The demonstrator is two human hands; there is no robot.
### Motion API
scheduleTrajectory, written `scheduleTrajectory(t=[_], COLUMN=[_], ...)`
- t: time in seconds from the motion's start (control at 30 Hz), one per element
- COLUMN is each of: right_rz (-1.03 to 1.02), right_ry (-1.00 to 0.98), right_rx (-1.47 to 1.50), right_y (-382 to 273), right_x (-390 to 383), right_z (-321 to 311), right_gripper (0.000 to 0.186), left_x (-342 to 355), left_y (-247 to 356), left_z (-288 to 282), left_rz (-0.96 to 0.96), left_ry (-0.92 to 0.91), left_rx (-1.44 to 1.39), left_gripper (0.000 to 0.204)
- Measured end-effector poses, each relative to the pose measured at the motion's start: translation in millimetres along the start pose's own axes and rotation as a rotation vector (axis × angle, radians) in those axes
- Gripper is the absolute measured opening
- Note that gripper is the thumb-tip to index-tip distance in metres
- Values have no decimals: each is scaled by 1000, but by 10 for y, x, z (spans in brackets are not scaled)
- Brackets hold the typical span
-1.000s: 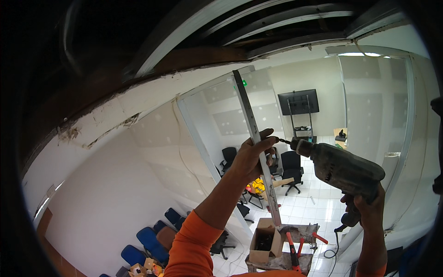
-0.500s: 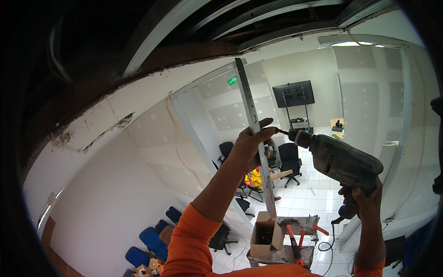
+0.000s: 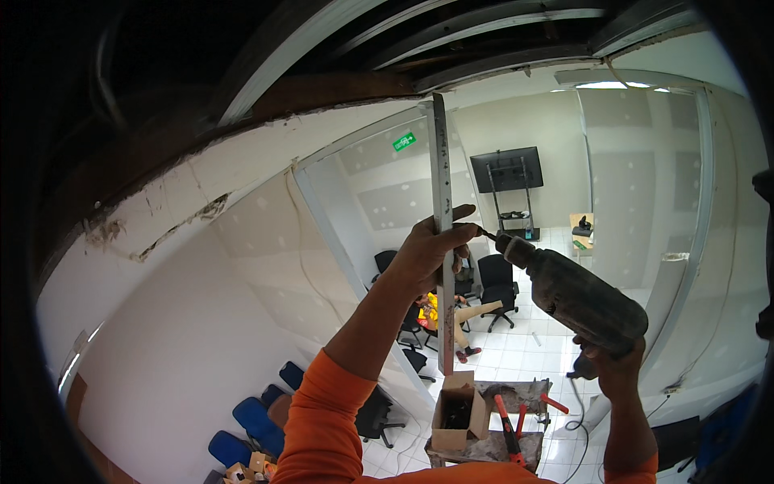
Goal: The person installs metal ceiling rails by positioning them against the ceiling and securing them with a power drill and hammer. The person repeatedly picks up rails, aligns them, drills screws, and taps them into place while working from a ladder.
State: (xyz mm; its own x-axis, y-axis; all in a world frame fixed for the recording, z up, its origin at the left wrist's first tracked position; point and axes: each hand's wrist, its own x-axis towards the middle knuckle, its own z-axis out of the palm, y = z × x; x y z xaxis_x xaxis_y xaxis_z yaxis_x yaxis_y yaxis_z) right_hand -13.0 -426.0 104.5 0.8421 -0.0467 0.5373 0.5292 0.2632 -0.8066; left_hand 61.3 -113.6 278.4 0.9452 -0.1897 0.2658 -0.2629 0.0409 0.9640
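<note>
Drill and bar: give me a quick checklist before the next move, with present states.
1. Left hand closed around the bar: ok.
2. Right hand holding the drill: ok.
3. Left fingertips well clear of the drill bit: not ok, they are right at it.
4. Bit tip touching the bar: cannot tell, fingers hide it.
5. Cardboard box upright below: ok.

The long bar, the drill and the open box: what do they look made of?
Long bar: probably metal, dull grey and marked; its slim, straight edges suggest that, though painted wood is possible.
Drill: likely a dark plastic housing, matte and grimy, judging by its rounded, dull shell.
Open box: apparently plain brown cardboard, matte, with thin folded flaps.
</note>
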Motion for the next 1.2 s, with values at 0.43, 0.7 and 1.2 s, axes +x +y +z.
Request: scheduleTrajectory(t=[0.43, 0.7, 1.2], right_rz=[-76, -119, -172], right_ry=[59, 123, 189], right_rx=[245, 286, 295], right_y=[244, 262, 140], right_x=[-27, -5, -17], right_z=[229, 147, 120], right_gripper=[65, 74, 75], left_x=[-8, -84, 396], left_y=[229, 377, 1086], left_z=[140, 29, 107], left_rz=[35, 346, 678], left_ry=[36, 414, 823], left_rx=[166, 788, 2286], left_gripper=[73, 53, 35])
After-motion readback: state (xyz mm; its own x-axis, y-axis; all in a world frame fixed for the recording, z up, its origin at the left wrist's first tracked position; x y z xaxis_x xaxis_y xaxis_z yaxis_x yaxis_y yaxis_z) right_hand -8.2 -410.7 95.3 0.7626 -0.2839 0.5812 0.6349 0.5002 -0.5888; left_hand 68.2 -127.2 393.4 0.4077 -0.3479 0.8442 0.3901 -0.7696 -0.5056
